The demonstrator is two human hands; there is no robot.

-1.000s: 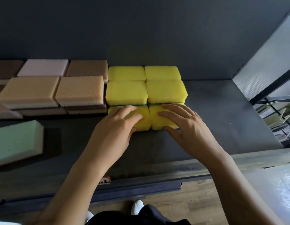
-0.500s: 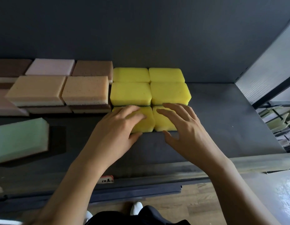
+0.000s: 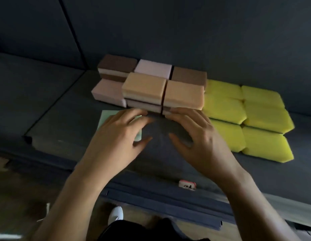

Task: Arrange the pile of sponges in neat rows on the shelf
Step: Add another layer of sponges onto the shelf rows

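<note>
Left hand (image 3: 116,136) and right hand (image 3: 196,136) lie palm-down, fingers spread apart, tips at the base of the tan sponge stack (image 3: 144,87) at 12 o'clock.

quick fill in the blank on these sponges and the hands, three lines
1. The sponges right of the tan stack are ____.
2. The sponge partly under the left hand is pale ____.
3. The small tag sits on the ____ edge of the shelf.
Missing words: yellow; green; front.
</note>
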